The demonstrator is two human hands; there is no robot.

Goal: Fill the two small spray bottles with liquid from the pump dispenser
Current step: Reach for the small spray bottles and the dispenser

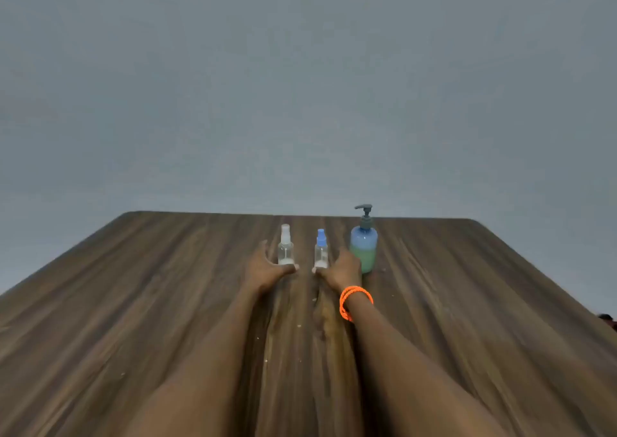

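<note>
Three bottles stand in a row toward the far side of the wooden table (133, 303). A clear spray bottle with a white top (285, 248) is on the left, and a clear spray bottle with a blue top (321, 251) is in the middle. A blue pump dispenser (364, 241) with green liquid and a grey pump stands on the right. My left hand (267, 271) lies flat on the table just left of the white-topped bottle, thumb reaching under its base. My right hand (342, 268), with an orange bracelet at the wrist, rests between the blue-topped bottle and the dispenser, fingers straight.
A plain grey wall rises behind the table's far edge. Small pale crumbs dot the wood between my forearms. A dark object (606, 317) peeks in at the right edge of the view.
</note>
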